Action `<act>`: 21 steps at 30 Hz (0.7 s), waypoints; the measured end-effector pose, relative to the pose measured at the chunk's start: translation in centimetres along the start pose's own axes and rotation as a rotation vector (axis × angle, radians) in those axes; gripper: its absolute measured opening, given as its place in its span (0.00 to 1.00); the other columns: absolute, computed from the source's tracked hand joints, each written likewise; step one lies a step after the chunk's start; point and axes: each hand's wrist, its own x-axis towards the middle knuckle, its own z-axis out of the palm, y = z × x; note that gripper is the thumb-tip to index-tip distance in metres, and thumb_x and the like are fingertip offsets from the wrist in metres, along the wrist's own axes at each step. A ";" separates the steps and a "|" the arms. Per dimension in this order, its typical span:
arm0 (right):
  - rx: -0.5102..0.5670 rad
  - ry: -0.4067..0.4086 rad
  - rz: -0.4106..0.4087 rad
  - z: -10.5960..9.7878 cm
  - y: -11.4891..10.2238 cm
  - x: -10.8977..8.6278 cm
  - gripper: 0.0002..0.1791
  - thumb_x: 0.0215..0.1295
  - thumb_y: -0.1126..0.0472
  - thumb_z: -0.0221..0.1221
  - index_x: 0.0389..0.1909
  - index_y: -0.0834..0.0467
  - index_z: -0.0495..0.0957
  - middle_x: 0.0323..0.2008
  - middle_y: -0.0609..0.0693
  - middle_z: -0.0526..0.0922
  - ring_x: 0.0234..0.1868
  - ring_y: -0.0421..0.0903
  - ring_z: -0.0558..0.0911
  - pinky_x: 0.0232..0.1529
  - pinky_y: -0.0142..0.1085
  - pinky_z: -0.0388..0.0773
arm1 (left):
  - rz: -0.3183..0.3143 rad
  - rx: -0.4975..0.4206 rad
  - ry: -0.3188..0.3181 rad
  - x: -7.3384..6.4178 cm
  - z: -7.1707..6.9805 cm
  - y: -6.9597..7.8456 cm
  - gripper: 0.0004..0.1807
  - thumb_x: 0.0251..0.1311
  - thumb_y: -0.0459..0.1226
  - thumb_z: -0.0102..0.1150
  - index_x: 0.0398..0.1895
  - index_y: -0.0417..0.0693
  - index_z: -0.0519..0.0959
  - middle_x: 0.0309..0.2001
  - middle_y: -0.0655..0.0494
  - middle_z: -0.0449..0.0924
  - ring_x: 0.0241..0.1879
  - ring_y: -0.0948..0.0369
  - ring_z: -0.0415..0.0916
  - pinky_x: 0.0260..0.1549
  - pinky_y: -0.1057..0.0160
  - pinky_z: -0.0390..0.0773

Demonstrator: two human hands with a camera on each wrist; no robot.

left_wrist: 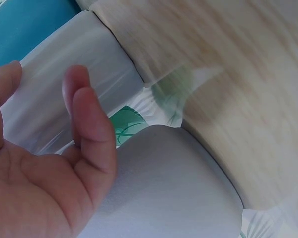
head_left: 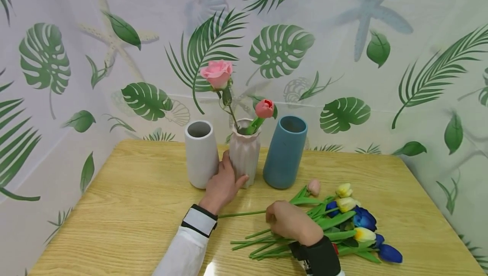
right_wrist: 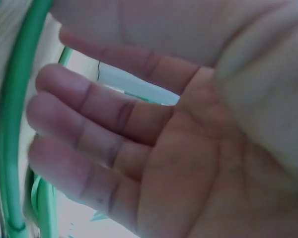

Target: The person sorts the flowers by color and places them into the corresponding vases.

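- Three vases stand in a row toward the back of a wood-grain tabletop (head_left: 133,204): a smooth white vase (head_left: 200,161) on the left, a pleated pale vase (head_left: 244,153) in the middle, a blue vase (head_left: 284,157) on the right.
- The pleated vase holds a pink rose (head_left: 217,73), leaning left, and a shorter pink tulip (head_left: 264,108), leaning right.
- The left hand (head_left: 224,182) grasps the pleated vase low down, thumb in front, fingers squeezed into the narrow gap beside the white vase.
- The right hand (head_left: 291,221) pinches a thin green stem (head_left: 242,214), whose bare end points left, near the left wrist; its other fingers are loosely bent.
- Under and beside the right hand, a heap of flowers (head_left: 339,221) crowds the tabletop, stems overlapping, with yellow-and-white, blue and pale pink blooms.
- Behind everything hangs a leaf-and-starfish-patterned backdrop (head_left: 160,4), close to the vases.
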 end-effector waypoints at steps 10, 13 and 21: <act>-0.052 0.050 0.005 0.1 0.5 -0.1 0.16 0.58 0.82 0.56 0.29 0.57 0.82 0.31 0.49 0.79 0.28 0.45 0.75 0.32 0.41 0.73 | 0.007 0.005 0.010 -0.1 0.1 0.0 0.49 0.63 0.53 0.64 0.74 0.34 0.49 0.55 0.32 0.72 0.38 0.43 0.83 0.34 0.48 0.83; -0.054 0.066 -0.047 0.4 0.8 0.0 0.16 0.58 0.81 0.56 0.22 0.58 0.79 0.23 0.48 0.74 0.23 0.43 0.68 0.28 0.40 0.63 | 0.009 0.006 0.012 -0.1 0.2 0.0 0.49 0.63 0.53 0.64 0.74 0.34 0.49 0.54 0.32 0.72 0.37 0.43 0.83 0.33 0.48 0.83; -0.098 0.083 -0.108 0.7 1.4 0.4 0.15 0.68 0.74 0.54 0.22 0.57 0.74 0.22 0.49 0.68 0.21 0.43 0.65 0.26 0.38 0.60 | 0.009 0.009 0.016 -0.1 0.2 0.0 0.49 0.63 0.53 0.63 0.74 0.34 0.49 0.54 0.33 0.72 0.38 0.42 0.83 0.33 0.48 0.83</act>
